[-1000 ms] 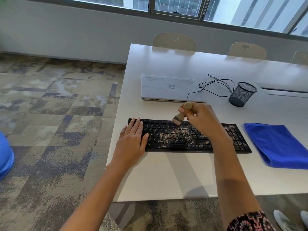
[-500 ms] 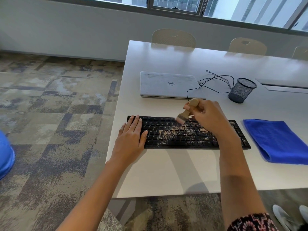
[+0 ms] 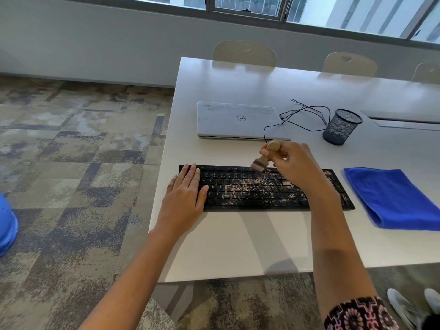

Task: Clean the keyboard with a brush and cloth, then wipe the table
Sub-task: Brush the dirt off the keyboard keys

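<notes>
Wooden brush point(image 3: 262, 160), pinched in the right hand point(image 3: 295, 165), has edged right along the top row of the centre-frame keyboard point(image 3: 252, 198) (left hand point(image 3: 185, 198) flat on its left end), yet grit point(image 3: 247, 188) remains, so brushing looks far from done.

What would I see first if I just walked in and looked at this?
The black keyboard lies on the white table, its keys speckled with pale dust. At its top row, the right hand grips a small wooden brush, while the left hand rests flat on the keyboard's left end. A bright blue cloth lies folded to the right of the keyboard.
</notes>
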Available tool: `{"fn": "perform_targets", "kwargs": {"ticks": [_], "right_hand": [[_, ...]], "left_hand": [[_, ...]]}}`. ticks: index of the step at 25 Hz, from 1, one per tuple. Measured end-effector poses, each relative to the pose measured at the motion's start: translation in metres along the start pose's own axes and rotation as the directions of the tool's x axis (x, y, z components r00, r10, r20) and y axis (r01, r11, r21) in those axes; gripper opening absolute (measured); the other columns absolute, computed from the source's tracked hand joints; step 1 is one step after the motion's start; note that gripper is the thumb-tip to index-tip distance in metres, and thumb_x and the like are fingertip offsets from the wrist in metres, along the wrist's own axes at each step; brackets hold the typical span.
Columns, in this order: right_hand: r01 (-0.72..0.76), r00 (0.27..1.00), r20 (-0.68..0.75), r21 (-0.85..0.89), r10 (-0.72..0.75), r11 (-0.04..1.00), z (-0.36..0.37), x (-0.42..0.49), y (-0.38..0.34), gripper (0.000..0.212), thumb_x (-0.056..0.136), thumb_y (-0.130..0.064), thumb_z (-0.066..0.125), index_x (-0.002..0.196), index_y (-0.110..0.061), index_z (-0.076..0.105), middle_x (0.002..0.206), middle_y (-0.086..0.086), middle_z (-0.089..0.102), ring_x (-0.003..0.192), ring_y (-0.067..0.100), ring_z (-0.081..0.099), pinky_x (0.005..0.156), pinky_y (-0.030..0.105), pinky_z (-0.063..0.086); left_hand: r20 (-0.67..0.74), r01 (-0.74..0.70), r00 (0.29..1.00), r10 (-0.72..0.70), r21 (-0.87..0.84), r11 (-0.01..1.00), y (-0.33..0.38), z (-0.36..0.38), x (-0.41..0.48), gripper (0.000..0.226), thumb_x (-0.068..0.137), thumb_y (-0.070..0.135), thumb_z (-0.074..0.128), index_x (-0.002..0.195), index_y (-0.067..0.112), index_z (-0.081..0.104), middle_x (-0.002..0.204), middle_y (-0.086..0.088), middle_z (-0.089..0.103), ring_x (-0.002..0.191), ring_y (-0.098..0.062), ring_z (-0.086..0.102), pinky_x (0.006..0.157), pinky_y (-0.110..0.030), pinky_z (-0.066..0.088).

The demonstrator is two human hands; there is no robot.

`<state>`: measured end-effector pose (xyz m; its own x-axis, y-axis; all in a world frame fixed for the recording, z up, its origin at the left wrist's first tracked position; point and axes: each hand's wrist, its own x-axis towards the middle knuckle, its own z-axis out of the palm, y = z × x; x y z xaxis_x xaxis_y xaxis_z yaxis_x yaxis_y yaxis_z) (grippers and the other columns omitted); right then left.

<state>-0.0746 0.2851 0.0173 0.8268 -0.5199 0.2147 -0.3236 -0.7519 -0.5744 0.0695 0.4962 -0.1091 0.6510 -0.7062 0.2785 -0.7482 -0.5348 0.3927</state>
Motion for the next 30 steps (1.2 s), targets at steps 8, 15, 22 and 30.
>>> {"fn": "perform_targets", "kwargs": {"ticks": [8,15,22,30], "right_hand": [[0.037,0.999,0.017,0.108,-0.039,0.993,-0.002,0.006,-0.015,0.012,0.096,-0.025,0.066,0.102,-0.021,0.076,0.090,-0.007,0.075,0.089,0.013,0.070,0.088,0.033,0.056],[0.126,0.970,0.198,0.095,-0.143,0.987,0.036,0.021,-0.039,0.012,0.098,-0.029,0.063,0.100,-0.025,0.074,0.095,-0.012,0.074,0.084,-0.006,0.062,0.074,0.005,0.037],[-0.071,0.987,0.141,-0.064,0.079,0.995,-0.016,0.010,-0.001,0.010,0.096,-0.029,0.066,0.100,-0.026,0.073,0.088,-0.011,0.072,0.076,-0.001,0.061,0.075,0.016,0.044],[0.080,0.984,0.153,0.088,-0.093,0.993,0.026,0.013,-0.042,0.015,0.099,-0.030,0.061,0.106,-0.026,0.073,0.091,-0.013,0.072,0.081,0.000,0.062,0.078,0.019,0.047]], "left_hand": [[-0.004,0.003,1.000,-0.003,-0.011,1.000,-0.001,0.000,0.000,0.067,0.098,0.049,0.018,0.152,0.010,0.028,0.160,-0.002,0.021,0.150,-0.014,0.007,0.120,-0.036,0.009],[0.004,0.003,1.000,-0.003,0.001,1.000,-0.001,-0.001,0.001,0.075,0.094,0.054,0.009,0.152,0.011,0.028,0.161,-0.001,0.021,0.150,-0.014,0.006,0.120,-0.037,0.010],[0.014,0.007,1.000,-0.007,-0.014,1.000,0.000,0.000,0.000,0.067,0.098,0.049,0.018,0.153,0.011,0.025,0.161,-0.001,0.018,0.150,-0.013,0.004,0.120,-0.036,0.008],[0.003,0.002,1.000,-0.002,-0.014,1.000,-0.001,0.000,0.000,0.066,0.098,0.047,0.020,0.152,0.010,0.028,0.160,-0.002,0.021,0.150,-0.014,0.007,0.120,-0.039,0.012]]}}
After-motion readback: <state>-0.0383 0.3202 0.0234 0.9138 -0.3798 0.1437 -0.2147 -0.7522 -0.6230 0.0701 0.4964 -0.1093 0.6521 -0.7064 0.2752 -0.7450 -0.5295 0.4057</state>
